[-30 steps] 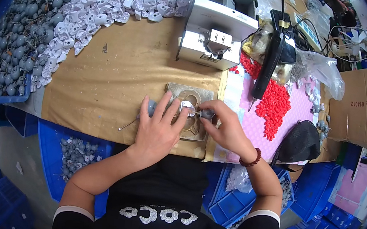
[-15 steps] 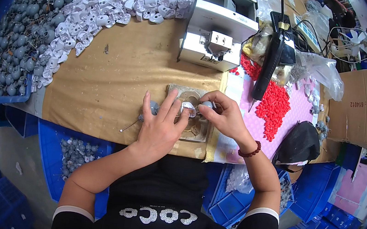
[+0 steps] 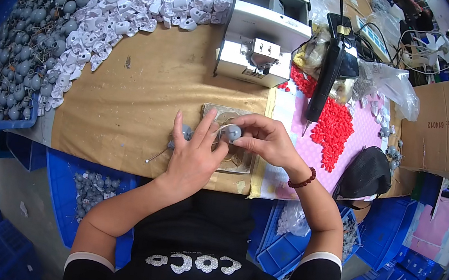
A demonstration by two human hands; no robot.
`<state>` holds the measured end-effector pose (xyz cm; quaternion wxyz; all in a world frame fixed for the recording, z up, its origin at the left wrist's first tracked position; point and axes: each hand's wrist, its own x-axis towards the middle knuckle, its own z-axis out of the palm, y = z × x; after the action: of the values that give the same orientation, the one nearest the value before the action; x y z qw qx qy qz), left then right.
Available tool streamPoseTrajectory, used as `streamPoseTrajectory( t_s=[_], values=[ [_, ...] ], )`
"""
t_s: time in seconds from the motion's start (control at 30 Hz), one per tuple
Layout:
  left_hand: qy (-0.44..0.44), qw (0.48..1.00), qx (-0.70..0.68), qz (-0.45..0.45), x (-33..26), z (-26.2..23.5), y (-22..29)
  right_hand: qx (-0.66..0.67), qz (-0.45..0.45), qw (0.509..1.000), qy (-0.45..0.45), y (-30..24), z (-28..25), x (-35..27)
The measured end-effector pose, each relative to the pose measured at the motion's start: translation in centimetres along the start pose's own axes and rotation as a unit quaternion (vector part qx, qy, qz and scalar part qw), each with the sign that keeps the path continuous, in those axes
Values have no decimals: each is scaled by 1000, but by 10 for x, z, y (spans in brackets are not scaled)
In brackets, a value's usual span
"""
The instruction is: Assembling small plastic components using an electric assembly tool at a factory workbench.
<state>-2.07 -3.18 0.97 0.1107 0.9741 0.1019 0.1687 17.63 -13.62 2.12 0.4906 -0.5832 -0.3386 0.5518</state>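
Note:
My right hand point(image 3: 267, 140) pinches a grey ball point(image 3: 233, 133) between thumb and fingers, right over a small white plastic part point(image 3: 222, 132) that is mostly covered now. My left hand point(image 3: 195, 156) holds that part by its near side with thumb and index finger, the other fingers stretched out. Under both hands lies a square metal fixture plate point(image 3: 240, 167) with a round recess. A second grey ball point(image 3: 186, 131) shows between the outer fingers of my left hand; a thin wire point(image 3: 158, 155) trails from there to the lower left. Whether that hand grips this ball is hidden.
Grey balls with wires point(image 3: 26, 51) and white plastic parts point(image 3: 114, 26) are heaped at the left. A white machine point(image 3: 260, 43) stands at the back. Right of it are a black electric screwdriver point(image 3: 326, 80), red pieces point(image 3: 333, 129), a black pouch point(image 3: 366, 173) and a cardboard box point(image 3: 442, 126).
My right hand has moved slightly left, bringing its grey ball from beside the white plastic part to over it. The left hand has stayed nearly still.

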Motion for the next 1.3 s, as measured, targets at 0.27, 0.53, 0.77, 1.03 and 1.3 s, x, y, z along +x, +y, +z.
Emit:
streamPoseTrajectory(
  t_s=[0.27, 0.53, 0.77, 1.03, 1.3],
  values=[
    [8, 1000, -23, 7, -1, 1, -4, -150, -12, 985, 87, 1, 4, 9],
    [1, 1000, -5, 4, -3, 5, -5, -357, -126, 912, 161, -2, 18, 7],
    [20, 999, -35, -16, 2, 5, -7, -374, -80, 908, 170, -1, 15, 8],
    [16, 991, -87, -96, 19, 2, -10, -390, -59, 909, 135, -12, 20, 8],
    [-5, 993, -76, -87, 24, 6, -9, -265, -146, 934, 191, -3, -5, 6]
  ],
)
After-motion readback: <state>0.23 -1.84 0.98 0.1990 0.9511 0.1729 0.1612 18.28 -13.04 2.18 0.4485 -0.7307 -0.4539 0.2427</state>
